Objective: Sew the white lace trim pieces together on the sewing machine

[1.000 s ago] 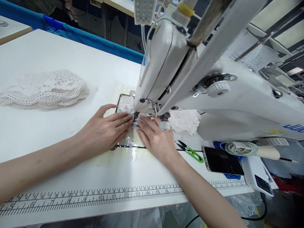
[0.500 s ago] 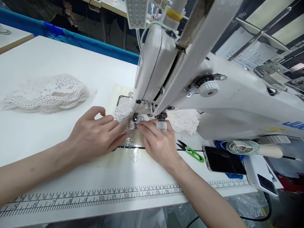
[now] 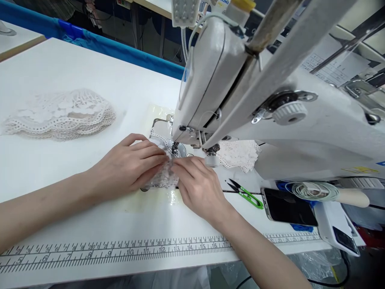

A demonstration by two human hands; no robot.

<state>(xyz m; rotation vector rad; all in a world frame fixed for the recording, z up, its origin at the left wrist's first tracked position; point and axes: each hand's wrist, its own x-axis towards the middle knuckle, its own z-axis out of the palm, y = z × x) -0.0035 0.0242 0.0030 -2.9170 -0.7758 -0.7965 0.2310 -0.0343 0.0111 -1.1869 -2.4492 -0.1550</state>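
Observation:
A piece of white lace [image 3: 165, 176] lies at the needle area of a white sewing machine [image 3: 207, 72], partly under the presser foot [image 3: 175, 147]. From the left, my left hand [image 3: 140, 162] grips the lace, thumb and fingers pressed together on its edge. My right hand [image 3: 198, 180] pinches the lace's right edge just in front of the foot. Its fingertips are close to those of my left hand. Some of the lace is hidden beneath my fingers.
A stack of white lace pieces [image 3: 63, 114] rests on the left of the table. More lace [image 3: 239, 154] lies behind my right hand. Green thread snips [image 3: 247, 193], a phone [image 3: 288, 206] and a coil of cord [image 3: 314, 190] sit at right. A printed ruler [image 3: 129, 253] runs along the front edge.
The lace now extends toward me between my hands, in front of the foot. My left hand has shifted slightly right and closed onto it. The camera view has shifted a little.

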